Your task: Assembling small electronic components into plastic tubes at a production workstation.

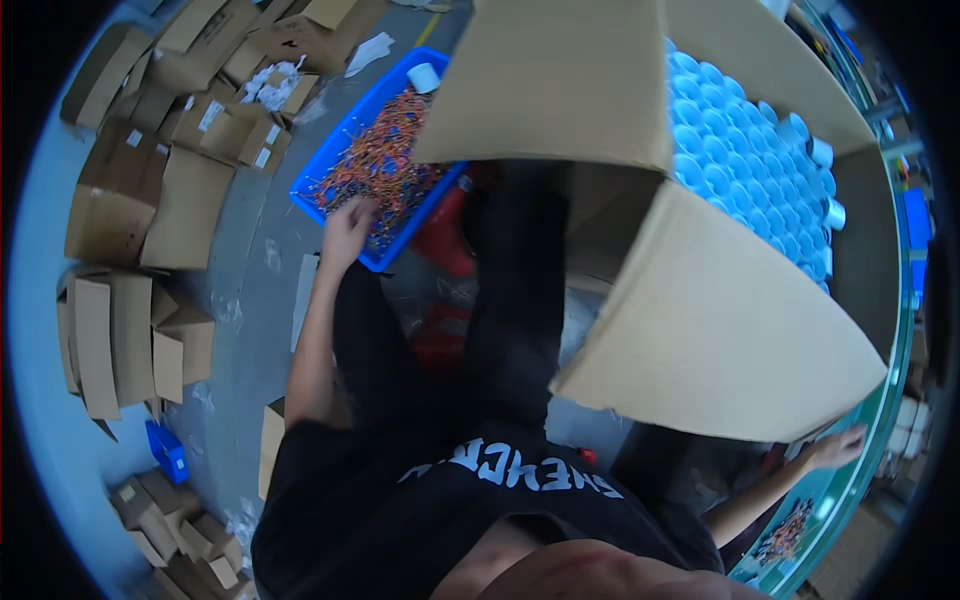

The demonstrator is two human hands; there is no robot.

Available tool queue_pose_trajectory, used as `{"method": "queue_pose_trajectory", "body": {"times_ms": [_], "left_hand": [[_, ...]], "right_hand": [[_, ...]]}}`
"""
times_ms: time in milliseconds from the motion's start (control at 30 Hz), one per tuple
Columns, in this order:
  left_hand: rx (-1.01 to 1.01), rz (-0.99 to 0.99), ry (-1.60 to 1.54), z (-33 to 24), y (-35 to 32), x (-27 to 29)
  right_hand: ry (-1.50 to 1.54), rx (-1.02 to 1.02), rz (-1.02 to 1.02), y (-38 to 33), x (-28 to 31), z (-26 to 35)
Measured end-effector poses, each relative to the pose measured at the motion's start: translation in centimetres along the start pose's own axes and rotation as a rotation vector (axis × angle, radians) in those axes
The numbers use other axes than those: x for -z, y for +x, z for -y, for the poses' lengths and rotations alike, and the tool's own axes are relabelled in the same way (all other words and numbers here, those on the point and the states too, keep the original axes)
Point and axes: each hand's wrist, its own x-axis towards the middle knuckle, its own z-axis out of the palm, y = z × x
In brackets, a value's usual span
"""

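Observation:
At the near edge of a blue plastic bin (335,150), my left hand (348,228) has its fingers curled together; what they hold, if anything, is too small to make out. The bin is filled with a tangle of small orange, red and blue wired parts (385,150), and a white cup (423,78) lies at its far end. My right hand (838,447) rests by the green bench (855,480) at the right, fingers loosely stretched and no object visible in them. Near that arm lies a small pile of similar wired parts (788,532).
A large open carton (720,310) at the right holds rows of light-blue cups (745,160), several lying loose on top; its flaps hide part of the floor. Cardboard boxes (120,190) are heaped along the left wall. A small blue bin (167,450) stands among them.

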Motion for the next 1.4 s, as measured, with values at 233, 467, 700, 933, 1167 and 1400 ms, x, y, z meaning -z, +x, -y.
{"method": "queue_pose_trajectory", "body": {"times_ms": [233, 467, 700, 933, 1167, 1400], "left_hand": [[-0.228, -0.192, 0.292, 0.9, 21.2, -7.6], [-0.388, -0.120, 0.337, 1.0, 27.4, -8.6], [-0.971, -0.240, 0.323, -3.3, 10.3, 0.8], [-1.193, -0.153, 0.420, -13.3, -6.2, 11.2], [-1.622, -0.030, 0.072, -22.8, -13.7, 8.4], [-1.658, 0.223, -0.297, -28.6, -13.0, 2.2]], "right_hand": [[-0.387, -0.083, 0.219, -20.8, 8.0, -4.0], [0.014, -0.675, 0.776, -33.3, 10.2, 6.7], [0.405, 0.181, 1.183, -39.8, 5.9, 31.7], [0.916, 0.639, 1.144, -37.6, 3.6, 48.7], [0.970, 1.046, 0.547, -28.3, 7.1, 41.7], [0.027, 0.700, 0.011, -8.3, 11.2, 23.8]]}}
